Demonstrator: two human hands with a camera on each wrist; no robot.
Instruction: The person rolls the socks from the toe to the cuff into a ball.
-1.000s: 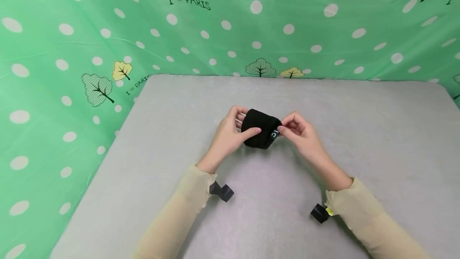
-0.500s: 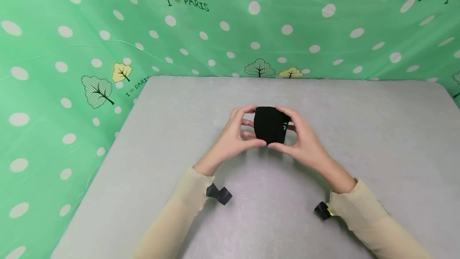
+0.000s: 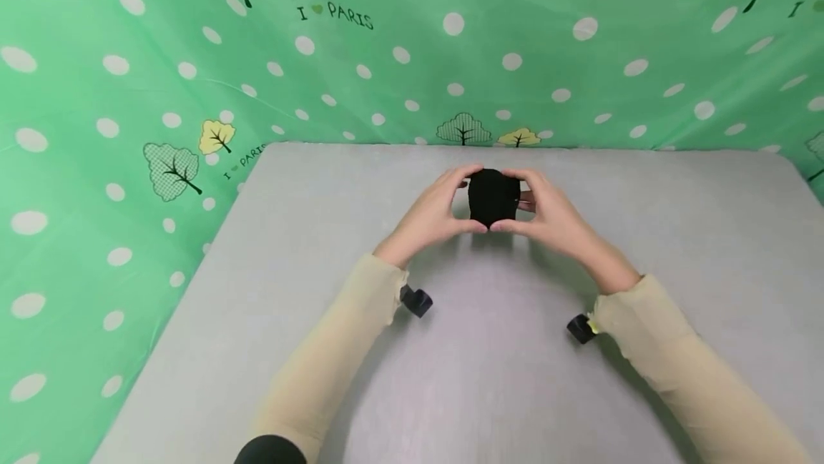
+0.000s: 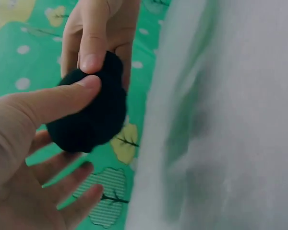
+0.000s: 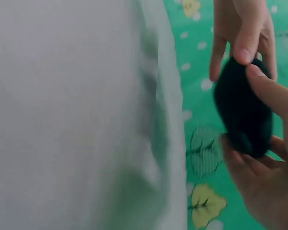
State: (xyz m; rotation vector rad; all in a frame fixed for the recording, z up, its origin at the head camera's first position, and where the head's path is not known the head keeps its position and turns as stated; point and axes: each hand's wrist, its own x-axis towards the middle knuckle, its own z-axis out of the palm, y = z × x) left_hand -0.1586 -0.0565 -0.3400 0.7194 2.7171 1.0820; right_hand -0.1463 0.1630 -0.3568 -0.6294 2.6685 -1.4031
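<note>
While both hands (image 3: pixel 438 215) hold, black bundle (image 3: pixel 493 196) moved farther, rounder.

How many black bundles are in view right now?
1: a single black bundle held above the grey table between the left hand and right hand. Anything behind it is hidden.

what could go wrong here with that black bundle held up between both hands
The black bundle is held above the grey table only between the thumbs and fingers of the left hand and right hand; if either eases off, it could drop. It looks like soft rolled fabric, so loosening the pinch might also let it spring open. It is near the table's far edge, so a dropped bundle might roll off toward the green backdrop.
</note>
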